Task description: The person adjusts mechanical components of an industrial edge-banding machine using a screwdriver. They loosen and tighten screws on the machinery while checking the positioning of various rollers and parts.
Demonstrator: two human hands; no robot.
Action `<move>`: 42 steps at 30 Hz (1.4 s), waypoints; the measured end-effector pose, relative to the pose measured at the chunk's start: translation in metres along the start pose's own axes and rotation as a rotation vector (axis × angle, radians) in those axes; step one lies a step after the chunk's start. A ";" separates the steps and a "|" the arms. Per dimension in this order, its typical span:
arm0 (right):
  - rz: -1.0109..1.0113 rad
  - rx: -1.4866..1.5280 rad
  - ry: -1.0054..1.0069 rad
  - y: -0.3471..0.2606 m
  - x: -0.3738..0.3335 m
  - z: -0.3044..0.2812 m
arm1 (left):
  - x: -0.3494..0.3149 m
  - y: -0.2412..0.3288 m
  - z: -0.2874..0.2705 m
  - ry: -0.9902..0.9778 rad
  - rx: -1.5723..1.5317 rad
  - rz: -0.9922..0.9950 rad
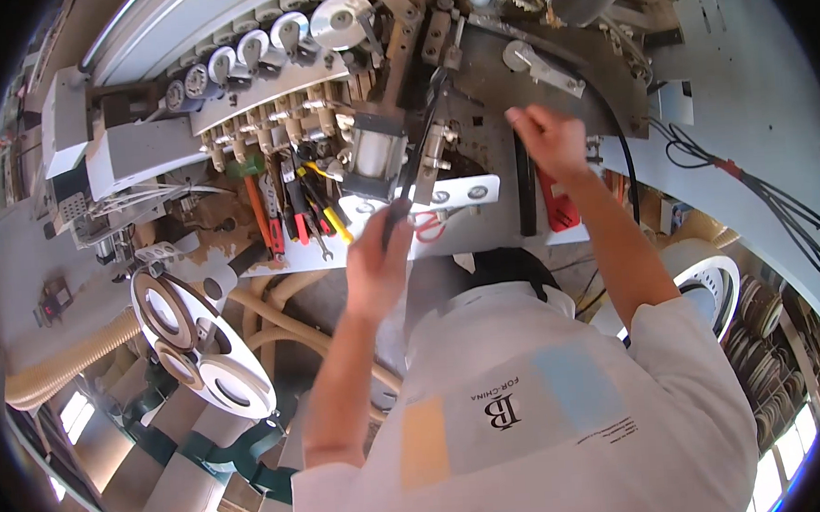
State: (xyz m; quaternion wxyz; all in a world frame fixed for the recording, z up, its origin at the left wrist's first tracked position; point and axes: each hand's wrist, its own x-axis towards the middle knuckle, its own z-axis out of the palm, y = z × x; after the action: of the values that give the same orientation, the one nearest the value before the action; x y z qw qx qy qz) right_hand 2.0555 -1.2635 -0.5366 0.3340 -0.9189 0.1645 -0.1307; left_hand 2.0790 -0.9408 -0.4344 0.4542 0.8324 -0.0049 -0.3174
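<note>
My left hand point(379, 267) is closed round the lower end of a long, thin dark tool point(419, 147), whose exact kind I cannot make out. It slants up past a square block with a metal cylinder point(374, 155). Beside that hand lie red-handled scissors point(429, 228), just under a white plate with round holes point(477, 193). Over the metal machine bed point(488, 78), my right hand point(555, 142) has curled fingers, the tips pointing left. Whatever it may hold is hidden. Below it are a black upright bar point(526, 188) and a red object point(560, 205).
Left of the block lie a green-headed hammer point(254, 195), yellow-handled pliers point(332, 214) and a wrench point(324, 249). Behind runs a row of round dials point(254, 48) above brass fittings point(294, 127). A black cable point(626, 139) curves at right; a white guard with rings point(204, 344) stands lower left.
</note>
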 end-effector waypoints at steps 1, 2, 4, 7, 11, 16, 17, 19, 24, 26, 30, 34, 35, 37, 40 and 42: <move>0.008 -0.083 0.049 0.019 -0.001 -0.003 | 0.015 0.015 -0.002 -0.009 0.058 0.083; -0.030 -0.086 0.103 0.035 0.001 -0.008 | 0.029 0.035 -0.004 -0.016 0.137 0.181; -0.072 -0.097 0.168 0.057 0.006 -0.011 | 0.056 0.071 -0.008 -0.023 0.316 0.373; -0.227 -0.041 0.166 0.072 0.010 -0.006 | 0.095 0.104 -0.011 0.022 0.571 0.597; -0.205 -0.163 0.260 0.070 0.015 0.002 | 0.132 0.149 -0.004 -0.013 0.748 0.697; -0.185 -0.172 0.288 0.068 0.011 0.006 | 0.170 0.190 0.013 -0.059 1.089 0.672; -0.176 -0.172 0.292 0.067 0.011 0.007 | 0.176 0.199 0.015 -0.079 1.173 0.654; -0.166 -0.185 0.290 0.068 0.011 0.008 | 0.198 0.199 0.022 -0.007 1.139 0.806; -0.175 -0.191 0.280 0.069 0.013 0.008 | 0.226 0.222 0.055 -0.127 1.284 0.776; -0.177 -0.196 0.269 0.069 0.013 0.009 | 0.228 0.221 0.072 -0.143 1.237 0.756; -0.205 -0.168 0.293 0.065 0.017 0.007 | 0.226 0.229 0.075 -0.159 1.250 0.720; -0.183 -0.199 0.295 0.075 0.013 0.004 | 0.208 0.238 0.040 -0.174 1.166 0.672; -0.179 -0.195 0.301 0.074 0.013 0.005 | 0.202 0.242 0.030 -0.159 1.214 0.602; -0.190 -0.175 0.275 0.071 0.015 0.005 | 0.206 0.238 0.019 -0.141 1.261 0.586; -0.175 -0.176 0.287 0.070 0.011 0.006 | 0.212 0.232 0.019 -0.119 1.303 0.596; -0.183 -0.166 0.288 0.069 0.013 0.008 | 0.217 0.232 0.021 -0.139 1.317 0.615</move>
State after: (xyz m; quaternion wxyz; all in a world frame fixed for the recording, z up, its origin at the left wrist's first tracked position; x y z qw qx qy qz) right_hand 2.0547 -1.3138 -0.5860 0.2167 -0.9262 0.1366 -0.2766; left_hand 2.3059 -1.1569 -0.3800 -0.0733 0.8719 -0.4574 -0.1589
